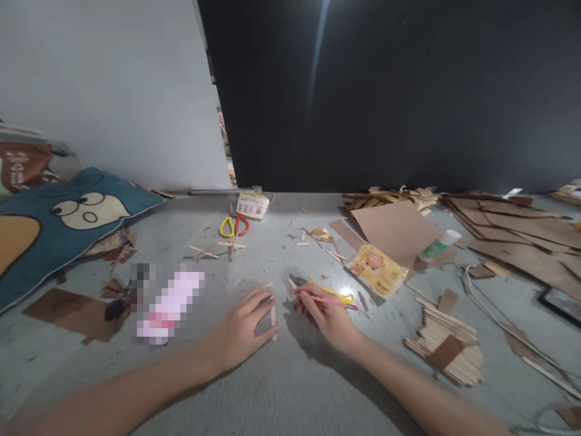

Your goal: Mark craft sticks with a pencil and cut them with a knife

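Note:
My left hand (247, 324) rests low on the table, its thumb and fingers against a wooden craft stick (273, 316) lying flat. Another short stick end shows at its fingertips. Pinched in my right hand (329, 318) is a pink pencil (329, 300), its eraser end pointing right. A pale stick end (292, 284) shows by the right fingertips; whether the hand touches it I cannot tell. Just behind this hand lies a yellow tool (340, 295) with a dark tip, partly hidden.
Behind my hands lie scissors (235, 226), a white packet (253, 206) and crossed sticks (232, 245). To the right are a yellow packet (377, 270), a glue stick (439, 244), a stick pile (447, 345), cardboard (394, 227) and a cable (488, 320). A blue cushion (40, 242) lies left.

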`<state>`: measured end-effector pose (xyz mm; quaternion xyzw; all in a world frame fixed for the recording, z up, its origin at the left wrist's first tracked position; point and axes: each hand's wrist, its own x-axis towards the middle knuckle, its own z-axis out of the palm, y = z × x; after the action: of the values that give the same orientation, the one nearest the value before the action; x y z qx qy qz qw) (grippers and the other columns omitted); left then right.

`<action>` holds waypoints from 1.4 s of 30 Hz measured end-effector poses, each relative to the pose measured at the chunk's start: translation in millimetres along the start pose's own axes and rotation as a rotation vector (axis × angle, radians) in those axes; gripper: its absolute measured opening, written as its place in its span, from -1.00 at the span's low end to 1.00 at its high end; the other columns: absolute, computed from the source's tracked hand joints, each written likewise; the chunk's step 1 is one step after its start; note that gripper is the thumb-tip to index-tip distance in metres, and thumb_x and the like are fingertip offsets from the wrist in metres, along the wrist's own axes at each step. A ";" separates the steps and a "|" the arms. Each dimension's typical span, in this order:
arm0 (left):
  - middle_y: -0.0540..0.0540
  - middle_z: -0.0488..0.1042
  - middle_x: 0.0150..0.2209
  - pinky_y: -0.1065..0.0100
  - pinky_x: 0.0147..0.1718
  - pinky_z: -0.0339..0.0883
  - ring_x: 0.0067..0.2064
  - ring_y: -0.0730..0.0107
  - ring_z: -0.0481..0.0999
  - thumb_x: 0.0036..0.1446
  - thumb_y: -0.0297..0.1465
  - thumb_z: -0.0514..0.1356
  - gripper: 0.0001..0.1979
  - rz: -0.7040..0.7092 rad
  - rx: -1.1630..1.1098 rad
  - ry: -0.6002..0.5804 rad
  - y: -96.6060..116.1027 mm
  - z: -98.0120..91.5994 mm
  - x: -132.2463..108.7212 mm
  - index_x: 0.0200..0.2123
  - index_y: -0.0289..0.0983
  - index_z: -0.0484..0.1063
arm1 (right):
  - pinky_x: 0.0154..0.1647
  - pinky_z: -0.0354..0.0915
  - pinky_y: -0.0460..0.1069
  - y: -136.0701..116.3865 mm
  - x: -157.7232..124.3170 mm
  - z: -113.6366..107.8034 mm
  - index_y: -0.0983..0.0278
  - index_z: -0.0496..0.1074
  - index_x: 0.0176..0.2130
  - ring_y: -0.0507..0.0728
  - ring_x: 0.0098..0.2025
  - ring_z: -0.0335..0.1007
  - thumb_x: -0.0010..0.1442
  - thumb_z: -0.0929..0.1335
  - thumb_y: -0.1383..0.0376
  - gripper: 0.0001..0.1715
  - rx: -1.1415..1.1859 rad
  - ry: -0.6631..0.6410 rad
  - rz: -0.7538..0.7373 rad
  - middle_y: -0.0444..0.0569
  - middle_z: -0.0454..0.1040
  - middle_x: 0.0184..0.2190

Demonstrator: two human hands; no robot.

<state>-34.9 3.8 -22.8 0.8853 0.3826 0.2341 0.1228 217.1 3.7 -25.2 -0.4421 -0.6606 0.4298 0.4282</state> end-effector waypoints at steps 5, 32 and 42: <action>-0.27 0.54 0.19 -0.03 0.28 0.41 0.30 0.01 0.47 0.41 -0.11 0.19 -0.56 0.025 0.006 -0.006 -2.2 -2.3 3.6 0.19 -0.25 0.50 | -0.28 0.47 0.08 0.7 0.5 0.4 0.17 0.50 -0.11 0.20 -0.33 0.55 0.44 0.23 -0.18 -0.46 0.043 0.002 0.038 0.03 0.56 -0.35; -0.31 0.52 0.22 -0.05 0.30 0.35 0.33 -0.05 0.41 0.28 -0.15 0.32 -0.46 0.022 0.044 -0.108 0.7 -9.0 7.0 0.22 -0.32 0.47 | -0.20 0.49 0.09 8.8 7.2 0.1 0.17 0.48 -0.06 0.20 -0.27 0.57 0.46 0.22 -0.09 -0.53 -0.094 0.057 -0.036 0.06 0.59 -0.27; -0.28 0.53 0.23 -0.04 0.30 0.33 0.32 -0.02 0.44 0.34 -0.16 0.25 -0.56 -0.015 0.128 -0.053 -25.3 -3.9 62.8 0.17 -0.26 0.52 | -0.33 0.47 0.11 17.0 65.7 -20.4 0.19 0.45 -0.20 0.22 -0.41 0.55 0.26 0.32 -0.31 -0.35 -0.047 0.283 -0.049 0.00 0.55 -0.43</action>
<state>-15.0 67.2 -9.3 0.8943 0.4000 0.1846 0.0780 224.2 74.2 -23.7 -0.4920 -0.6142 0.3369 0.5169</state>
